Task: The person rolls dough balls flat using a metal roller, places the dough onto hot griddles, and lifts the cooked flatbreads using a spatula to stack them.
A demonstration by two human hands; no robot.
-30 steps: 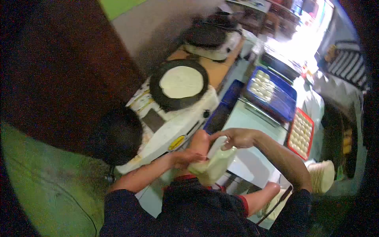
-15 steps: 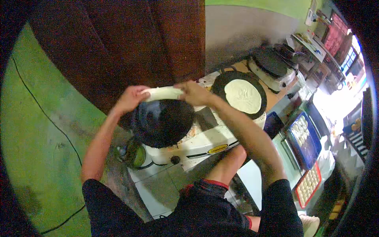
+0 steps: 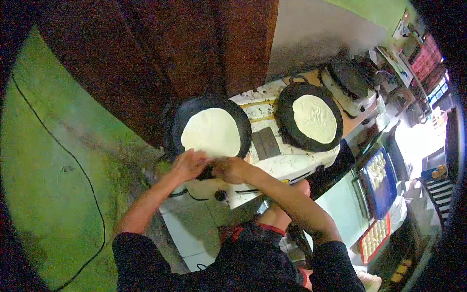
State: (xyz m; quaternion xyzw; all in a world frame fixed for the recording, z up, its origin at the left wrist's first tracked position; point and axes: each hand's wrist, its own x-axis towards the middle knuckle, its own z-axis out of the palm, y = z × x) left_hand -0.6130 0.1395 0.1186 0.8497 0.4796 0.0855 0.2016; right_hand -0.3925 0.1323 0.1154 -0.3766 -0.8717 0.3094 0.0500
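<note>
A round, pale flatbread (image 3: 211, 130) lies spread over the dark left pan (image 3: 244, 127). At its near edge is my left hand (image 3: 190, 164), its fingers closed on the dough's rim. Just to the right, my right hand (image 3: 230, 169) is at the same near edge, fingers bent and partly hidden in shadow. A second flatbread (image 3: 314, 119), wrinkled on top, rests on the right pan (image 3: 287, 124). Both pans sit on a white stove (image 3: 311, 160), with a dark rectangular plate (image 3: 266, 143) between them.
Another dark griddle (image 3: 348, 77) stands at the back right. To the right, a blue tray (image 3: 387, 187) and a red tray (image 3: 375, 239) hold several dough balls beside a pale worktop (image 3: 339, 198). A black cable (image 3: 73, 155) runs down the green surface at left.
The dough that hung stretched between my hands now lies flat on the left pan. Both hands have moved down to its near edge, and the view has shifted slightly.
</note>
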